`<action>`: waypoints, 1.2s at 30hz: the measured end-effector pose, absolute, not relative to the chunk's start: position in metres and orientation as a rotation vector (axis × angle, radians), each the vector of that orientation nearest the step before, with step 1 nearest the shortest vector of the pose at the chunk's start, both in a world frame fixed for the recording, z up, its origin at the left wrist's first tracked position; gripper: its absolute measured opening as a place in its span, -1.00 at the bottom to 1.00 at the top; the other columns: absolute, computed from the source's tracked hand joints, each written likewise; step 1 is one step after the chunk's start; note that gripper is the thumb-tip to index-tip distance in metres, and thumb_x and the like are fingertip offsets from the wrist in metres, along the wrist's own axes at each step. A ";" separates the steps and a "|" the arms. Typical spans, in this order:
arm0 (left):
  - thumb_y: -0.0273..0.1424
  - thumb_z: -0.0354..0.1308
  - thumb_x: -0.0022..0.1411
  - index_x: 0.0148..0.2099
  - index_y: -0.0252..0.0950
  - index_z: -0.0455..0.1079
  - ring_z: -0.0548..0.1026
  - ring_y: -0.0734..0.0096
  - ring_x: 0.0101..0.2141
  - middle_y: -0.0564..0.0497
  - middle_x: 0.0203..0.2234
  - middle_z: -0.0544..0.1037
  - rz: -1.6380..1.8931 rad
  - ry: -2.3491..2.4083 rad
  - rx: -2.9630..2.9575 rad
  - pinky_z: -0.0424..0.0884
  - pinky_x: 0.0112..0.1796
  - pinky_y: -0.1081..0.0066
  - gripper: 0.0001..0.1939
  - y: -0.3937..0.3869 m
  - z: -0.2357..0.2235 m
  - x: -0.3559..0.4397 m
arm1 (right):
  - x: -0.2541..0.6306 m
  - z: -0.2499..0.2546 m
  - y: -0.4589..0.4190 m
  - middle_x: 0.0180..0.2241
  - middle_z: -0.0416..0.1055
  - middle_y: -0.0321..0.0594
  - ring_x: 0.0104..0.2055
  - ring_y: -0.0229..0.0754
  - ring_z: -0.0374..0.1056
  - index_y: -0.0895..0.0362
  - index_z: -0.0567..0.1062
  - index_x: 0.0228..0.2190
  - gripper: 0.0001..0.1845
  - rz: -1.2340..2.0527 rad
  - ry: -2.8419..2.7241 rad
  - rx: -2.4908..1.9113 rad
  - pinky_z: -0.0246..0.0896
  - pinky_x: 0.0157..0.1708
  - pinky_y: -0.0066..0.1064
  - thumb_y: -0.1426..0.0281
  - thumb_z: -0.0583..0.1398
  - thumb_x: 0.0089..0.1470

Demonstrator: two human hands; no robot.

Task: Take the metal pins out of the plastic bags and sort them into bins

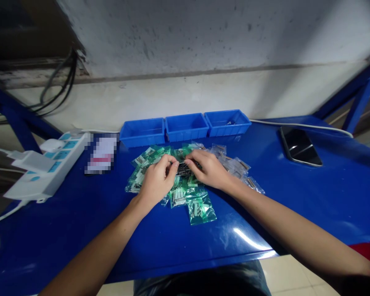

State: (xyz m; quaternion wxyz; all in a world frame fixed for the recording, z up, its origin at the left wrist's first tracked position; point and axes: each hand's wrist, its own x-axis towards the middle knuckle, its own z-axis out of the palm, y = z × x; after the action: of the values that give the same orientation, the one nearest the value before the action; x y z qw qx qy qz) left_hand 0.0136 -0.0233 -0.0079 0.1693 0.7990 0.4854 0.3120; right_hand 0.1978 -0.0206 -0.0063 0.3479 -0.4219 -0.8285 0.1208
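"What's farthest left?"

"One white power strip (46,181), well left of the left hand (158,179). That hand's thumb and forefinger are drawn together; I can't tell on what."

"Then?"

"Overlapping green bags (202,210) around it, too many to count, metal pieces inside; dark metal pins (182,170) between the hands. Beyond them, three blue bins (187,135), the rightmost holding small metallic bits (230,123)."

"The right hand (208,167)?"

"Fingers curled near the thumb, grip unclear. Clear bags (239,166) just right; then bench (290,181) surface stretches to one smartphone (299,144). Its front edge runs nearer than both hands."
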 end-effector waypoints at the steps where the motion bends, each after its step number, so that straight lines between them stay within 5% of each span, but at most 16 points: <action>1: -0.32 -0.05 0.30 -0.28 -0.23 0.24 0.24 0.54 -0.69 0.18 -0.70 0.27 0.886 1.377 2.275 0.08 -0.62 0.48 -0.88 -0.023 -0.008 0.013 | 0.198 -0.006 -0.021 -0.42 0.38 -0.18 -0.39 -0.22 0.27 0.16 0.36 -0.37 -0.75 0.326 -2.143 -1.092 0.14 -0.35 -0.36 0.31 -0.03 0.22; 7: -0.32 -0.06 0.30 -0.28 -0.23 0.23 0.28 0.53 -0.67 0.16 -0.68 0.30 0.891 1.375 2.280 0.12 -0.59 0.48 -0.87 -0.022 -0.009 0.012 | 0.199 -0.007 -0.023 -0.37 0.38 -0.19 -0.36 -0.21 0.29 0.16 0.33 -0.23 -0.79 0.380 -2.110 -1.085 0.15 -0.34 -0.37 0.30 0.03 0.15; 23: -0.34 -0.08 0.32 -0.36 -0.26 0.23 0.27 0.57 -0.68 0.15 -0.68 0.32 0.898 1.392 2.333 0.13 -0.59 0.50 -0.81 -0.021 -0.010 0.012 | 0.199 -0.007 -0.023 -0.43 0.32 -0.24 -0.42 -0.24 0.21 0.13 0.31 -0.32 -0.89 0.350 -2.144 -1.036 0.08 -0.41 -0.37 0.38 0.02 0.13; 36: -0.33 -0.06 0.31 -0.24 -0.24 0.24 0.28 0.56 -0.67 0.17 -0.68 0.31 0.863 1.356 2.295 0.13 -0.59 0.51 -0.87 -0.022 -0.009 0.012 | 0.198 -0.006 -0.022 -0.44 0.33 -0.23 -0.44 -0.25 0.21 0.15 0.32 -0.35 -0.86 0.340 -2.141 -1.061 0.09 -0.41 -0.38 0.37 0.00 0.15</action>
State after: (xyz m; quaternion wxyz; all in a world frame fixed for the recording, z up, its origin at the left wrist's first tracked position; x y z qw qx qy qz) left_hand 0.0124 -0.0225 -0.0087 0.1690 0.8073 0.4769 0.3037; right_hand 0.1976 -0.0218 -0.0057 0.3561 -0.4108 -0.8289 0.1317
